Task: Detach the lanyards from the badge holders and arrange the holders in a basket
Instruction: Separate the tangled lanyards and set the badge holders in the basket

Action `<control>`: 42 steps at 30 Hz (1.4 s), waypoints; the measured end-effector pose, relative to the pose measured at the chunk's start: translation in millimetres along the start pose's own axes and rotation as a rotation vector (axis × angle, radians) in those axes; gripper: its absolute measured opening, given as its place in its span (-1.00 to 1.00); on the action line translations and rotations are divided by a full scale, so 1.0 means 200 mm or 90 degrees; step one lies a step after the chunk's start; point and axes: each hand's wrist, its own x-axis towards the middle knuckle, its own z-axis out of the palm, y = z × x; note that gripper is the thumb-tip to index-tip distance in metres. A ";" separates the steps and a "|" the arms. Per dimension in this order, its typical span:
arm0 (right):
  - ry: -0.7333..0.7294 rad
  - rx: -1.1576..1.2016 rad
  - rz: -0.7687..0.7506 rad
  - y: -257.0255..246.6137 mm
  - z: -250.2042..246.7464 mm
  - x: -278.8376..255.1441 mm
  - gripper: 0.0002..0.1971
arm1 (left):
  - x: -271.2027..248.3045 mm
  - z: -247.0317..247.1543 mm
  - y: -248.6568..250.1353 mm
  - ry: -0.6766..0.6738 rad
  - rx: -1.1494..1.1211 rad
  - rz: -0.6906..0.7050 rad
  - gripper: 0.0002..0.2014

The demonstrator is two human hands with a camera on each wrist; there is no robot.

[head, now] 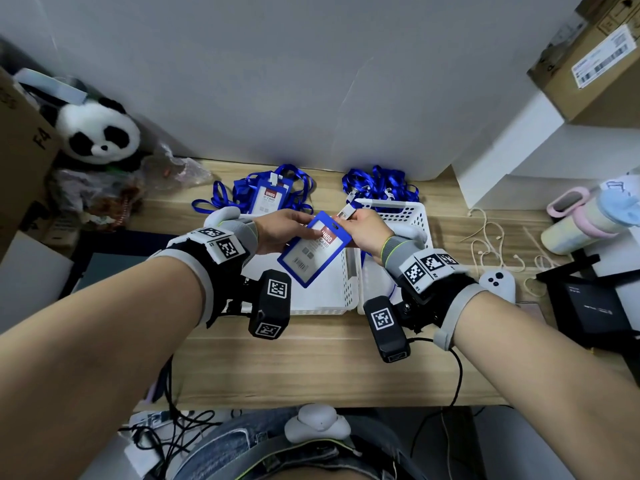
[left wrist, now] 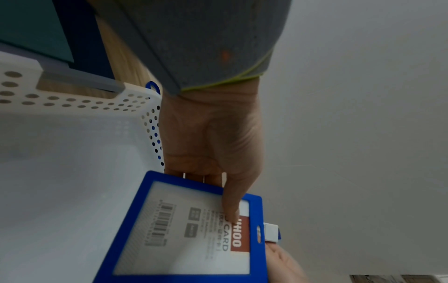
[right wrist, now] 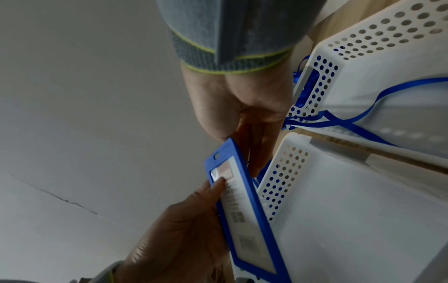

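A blue badge holder [head: 311,251] [left wrist: 191,231] [right wrist: 244,210] hangs in the air above the left white basket [head: 332,299]. My left hand [head: 280,230] [left wrist: 218,153] holds it, thumb on its face and fingers behind. My right hand [head: 363,226] [right wrist: 244,118] pinches the white lanyard clip [head: 346,213] [left wrist: 270,231] just past the holder's top slot. A blue lanyard [right wrist: 363,118] trails from there into the right white basket [head: 398,209] [right wrist: 363,57]. Another badge holder [head: 265,199] lies on its lanyard behind the left basket.
A heap of blue lanyards [head: 381,185] lies behind the right basket. A panda toy [head: 100,133] and cardboard box stand at the left. A white controller [head: 497,282], beige cords [head: 491,244], a pastel bottle [head: 581,220] and a black device [head: 588,306] crowd the right of the wooden desk [head: 311,368].
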 end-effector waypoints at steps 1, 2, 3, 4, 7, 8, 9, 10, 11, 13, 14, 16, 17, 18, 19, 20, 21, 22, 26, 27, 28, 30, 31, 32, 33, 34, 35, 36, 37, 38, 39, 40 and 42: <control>-0.013 0.002 0.002 -0.01 0.00 0.00 -0.79 | 0.00 0.00 0.00 0.000 0.000 0.001 -0.74; -0.025 0.011 0.005 0.00 0.00 0.00 -0.77 | 0.00 -0.01 0.01 0.001 0.002 0.002 -0.73; -0.035 0.026 0.010 -0.01 0.00 0.00 -0.76 | 0.00 -0.01 0.01 0.003 0.006 0.001 -0.73; -0.042 0.042 0.014 -0.01 0.00 0.00 -0.75 | 0.01 -0.02 0.01 0.005 0.009 0.000 -0.74; -0.057 0.081 0.015 -0.01 0.00 0.00 -0.76 | 0.01 -0.03 0.01 0.009 0.014 -0.003 -0.75; -0.061 0.089 0.021 -0.02 -0.01 0.00 -0.77 | 0.01 -0.04 0.01 0.008 0.017 -0.004 -0.74; -0.066 0.092 0.030 -0.02 -0.01 0.01 -0.78 | 0.01 -0.05 0.01 0.006 0.023 -0.005 -0.73; -0.071 0.095 0.037 -0.02 -0.01 0.01 -0.80 | 0.02 -0.05 0.01 0.003 0.029 -0.005 -0.72; -0.076 0.098 0.044 -0.02 -0.01 0.02 -0.81 | 0.02 -0.06 0.01 0.002 0.035 -0.006 -0.72; -0.080 0.094 0.049 -0.03 -0.01 0.03 -0.81 | 0.02 -0.06 0.01 0.003 0.045 -0.010 -0.71; -0.081 0.083 0.047 -0.03 -0.01 0.04 -0.82 | 0.03 -0.07 0.01 0.005 0.051 -0.012 -0.71; -0.084 0.073 0.048 -0.04 0.00 0.05 -0.83 | 0.04 -0.07 0.01 0.010 0.067 -0.016 -0.70; -0.086 0.075 0.052 -0.04 0.00 0.04 -0.84 | 0.05 -0.07 0.01 0.014 0.073 -0.017 -0.70; -0.082 0.074 0.054 -0.04 0.00 0.05 -0.85 | 0.05 -0.07 0.02 0.018 0.076 -0.019 -0.68; -0.076 0.063 0.056 -0.04 0.00 0.05 -0.85 | 0.06 -0.07 0.02 0.020 0.077 -0.020 -0.67; -0.067 0.047 0.054 -0.05 0.01 0.06 -0.85 | 0.06 -0.08 0.03 0.024 0.075 -0.021 -0.66; -0.060 0.034 0.054 -0.05 0.01 0.07 -0.83 | 0.07 -0.08 0.03 0.027 0.070 -0.021 -0.66; -0.054 0.030 0.055 -0.05 0.01 0.07 -0.81 | 0.07 -0.08 0.03 0.028 0.066 -0.021 -0.67; -0.069 0.078 0.065 -0.07 0.01 0.07 -0.79 | 0.07 -0.10 0.02 0.025 0.047 -0.017 -0.66; -0.082 0.086 0.064 -0.08 0.01 0.07 -0.79 | 0.08 -0.10 0.02 0.028 0.044 -0.017 -0.65; -0.091 0.092 0.064 -0.08 0.01 0.07 -0.80 | 0.08 -0.10 0.02 0.033 0.047 -0.019 -0.64; -0.101 0.108 0.075 -0.09 0.01 0.07 -0.86 | 0.08 -0.11 0.02 0.041 0.069 -0.027 -0.63; -0.100 0.119 0.082 -0.09 0.02 0.08 -0.89 | 0.08 -0.12 0.02 0.047 0.091 -0.032 -0.61; -0.101 0.137 0.088 -0.08 0.02 0.08 -0.88 | 0.09 -0.12 0.03 0.058 0.114 -0.036 -0.60; -0.107 0.151 0.094 -0.08 0.02 0.08 -0.88 | 0.09 -0.12 0.03 0.074 0.130 -0.038 -0.58; -0.119 0.166 0.097 -0.08 0.03 0.08 -0.91 | 0.09 -0.12 0.03 0.092 0.137 -0.041 -0.55; -0.131 0.164 0.092 -0.08 0.03 0.08 -0.93 | 0.09 -0.12 0.03 0.106 0.133 -0.044 -0.52; -0.139 0.146 0.077 -0.08 0.04 0.08 -0.91 | 0.10 -0.13 0.03 0.115 0.120 -0.050 -0.48; -0.147 0.113 0.055 -0.07 0.04 0.08 -0.87 | 0.10 -0.13 0.03 0.117 0.104 -0.053 -0.46; -0.147 0.080 0.033 -0.07 0.05 0.08 -0.84 | 0.10 -0.13 0.03 0.114 0.089 -0.056 -0.45; -0.134 0.054 0.017 -0.07 0.06 0.07 -0.84 | 0.10 -0.13 0.03 0.110 0.082 -0.060 -0.45; -0.109 0.038 0.003 -0.07 0.07 0.08 -0.81 | 0.10 -0.14 0.03 0.106 0.078 -0.065 -0.45; -0.059 0.046 -0.006 -0.07 0.08 0.08 -0.71 | 0.09 -0.14 0.02 0.104 0.070 -0.070 -0.45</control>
